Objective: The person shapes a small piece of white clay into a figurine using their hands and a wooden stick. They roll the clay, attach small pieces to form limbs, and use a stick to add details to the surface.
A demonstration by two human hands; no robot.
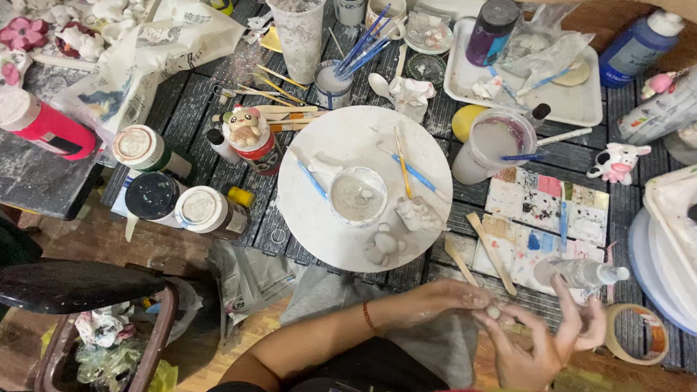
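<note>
Nearest to us, our left hand (446, 297) and right hand (542, 345) meet low over the bench (585, 155) edge, pinching a small lump of pale clay (494, 310) between them. The left fingers are curled closed around it, the right fingertips touch it from the other side with the remaining fingers spread loosely. Just beyond the right hand lies a clear spray bottle (584, 272) on its side, beside a roll of tape (636, 334). Under the bottle sits a paint-stained palette (547, 212), with a wooden stick (491, 253) across its near corner. Left of that rests a round white turntable (365, 185) carrying a small bowl (358, 195), little clay figures (398, 233) and brushes. Farther left stand several paint jars (169, 184). At the far side we see a cup of blue brushes (334, 82) and a white tray (526, 70).
</note>
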